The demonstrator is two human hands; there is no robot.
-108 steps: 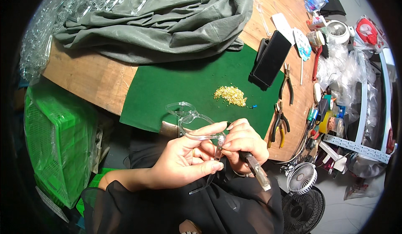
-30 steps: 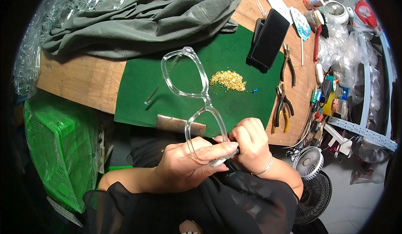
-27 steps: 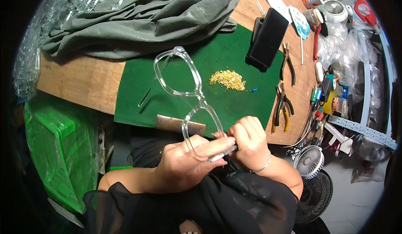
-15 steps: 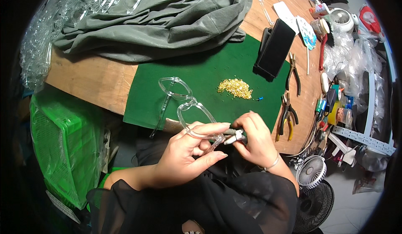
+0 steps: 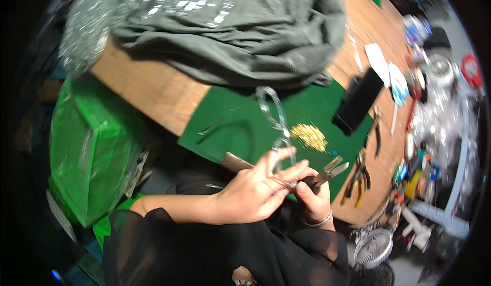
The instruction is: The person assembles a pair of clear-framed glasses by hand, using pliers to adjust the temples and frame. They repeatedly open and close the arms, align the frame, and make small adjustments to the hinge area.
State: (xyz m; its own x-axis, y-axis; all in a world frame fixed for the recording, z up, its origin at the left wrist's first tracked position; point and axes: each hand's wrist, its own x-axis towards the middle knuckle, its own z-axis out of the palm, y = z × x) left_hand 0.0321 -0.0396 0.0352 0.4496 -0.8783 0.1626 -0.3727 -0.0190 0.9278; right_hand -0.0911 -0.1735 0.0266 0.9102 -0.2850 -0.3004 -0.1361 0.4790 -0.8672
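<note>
Although the edges are softened by blur, a clear, thin-rimmed plastic glasses frame (image 5: pixel 281 128) can be seen held among the partly spread fingers of the left hand (image 5: pixel 255 191), its nearer rim lying between them and its farther rim reaching beyond the fingertips, above a dark green mat (image 5: pixel 302 107). Metal-nosed pliers with a dark body (image 5: pixel 321 178) are gripped in the curled fingers of the right hand (image 5: pixel 316 198), just beside the left fingertips, their jaws parted and pointed away to the right. Beyond the fingers, a heap of tiny gold-coloured bits (image 5: pixel 309 136) is spread; to their right, black-and-yellow-handled pliers (image 5: pixel 359 177) are laid on the wooden tabletop (image 5: pixel 153 91). The frame is judged light, fairly stiff, slick and easily scratched or cracked; it is best taken by its outer corner near the left fingertips, with the open rims left unsqueezed.
</note>
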